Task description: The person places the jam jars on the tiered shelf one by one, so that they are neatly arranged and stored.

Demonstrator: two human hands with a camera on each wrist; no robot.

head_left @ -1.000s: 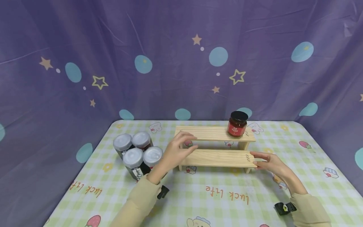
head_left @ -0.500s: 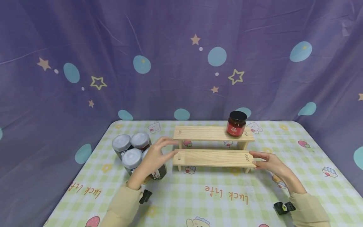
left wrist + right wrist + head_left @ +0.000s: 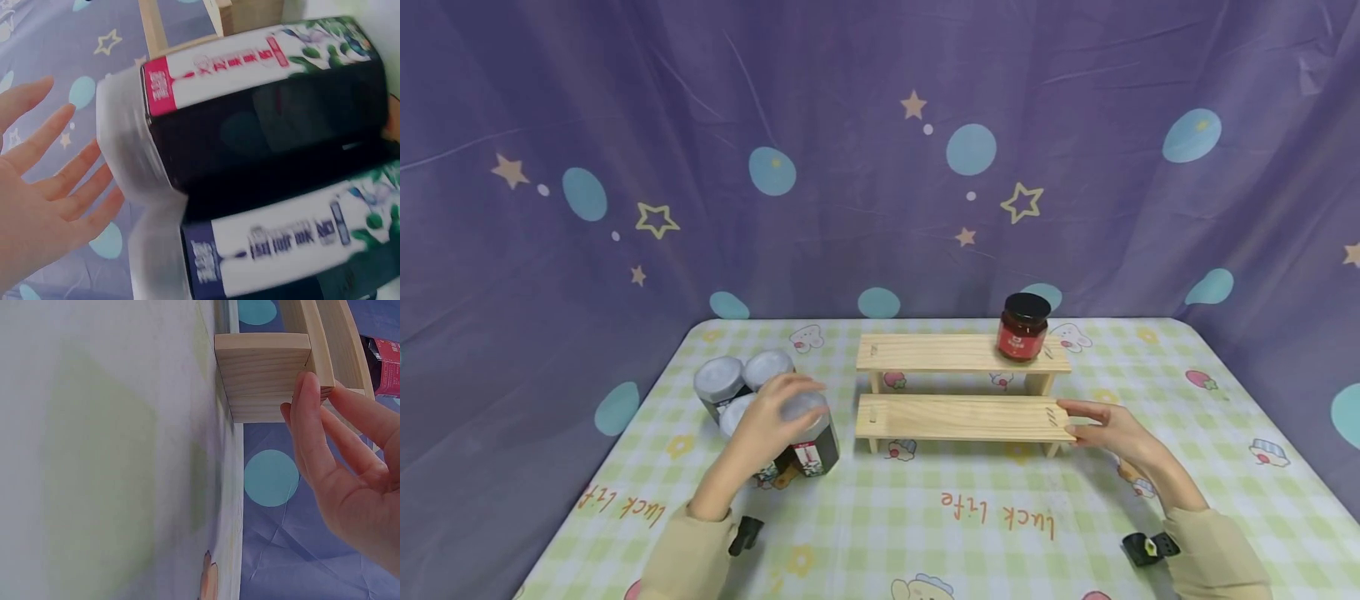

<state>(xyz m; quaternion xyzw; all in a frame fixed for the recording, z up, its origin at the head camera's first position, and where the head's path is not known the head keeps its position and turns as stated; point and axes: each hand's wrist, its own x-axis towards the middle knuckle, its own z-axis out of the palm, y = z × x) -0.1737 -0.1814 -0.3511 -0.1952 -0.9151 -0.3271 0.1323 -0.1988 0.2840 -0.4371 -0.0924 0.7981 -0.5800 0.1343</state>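
Note:
My left hand point(image 3: 767, 423) is over a cluster of dark jars with white lids at the left, its fingers and thumb spread apart and holding nothing. In the left wrist view, its fingertips are near the lid of a dark faceted jar point(image 3: 262, 125) with a red-and-white label; a second jar point(image 3: 281, 244) has a blue-and-white label. A two-tier wooden shelf point(image 3: 958, 418) stands mid-table. My right hand point(image 3: 1112, 435) grips the right end of its lower board, thumb and fingers on opposite edges. On the upper board's right end stands a black-lidded jar point(image 3: 1022, 335) with a red label.
A green-and-white checked tablecloth point(image 3: 985, 558) with cartoon prints covers the table. Behind hangs a purple curtain point(image 3: 850, 250) with stars and blue ovals. More white-lidded jars point(image 3: 718, 379) stand close together behind my left hand.
My left hand has moved left, from the shelf's left end to over the jars. My right hand remains at the shelf's right end, and the shelf and jars stay put.

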